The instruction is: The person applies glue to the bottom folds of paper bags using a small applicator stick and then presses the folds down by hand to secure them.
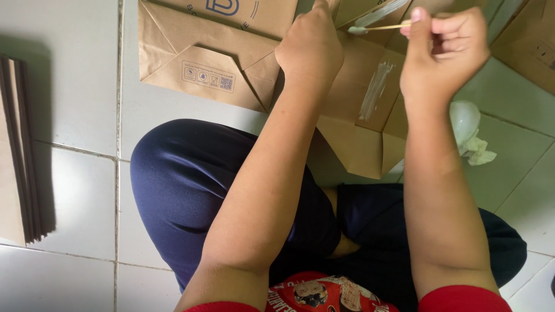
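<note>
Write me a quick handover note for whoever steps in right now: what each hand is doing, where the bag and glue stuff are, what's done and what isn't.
Left hand: pressing down on the brown paper bag lying flat on the tiled floor.
Right hand: pinching a thin stick with a whitish blob at its tip, held over the bag.
Done: one whitish smear already on a bag flap.
Left: the flap is not yet folded shut.
Nearby: another flat bag at the left, a stack of flat sheets at far left, a white lump by the right forearm.
</note>
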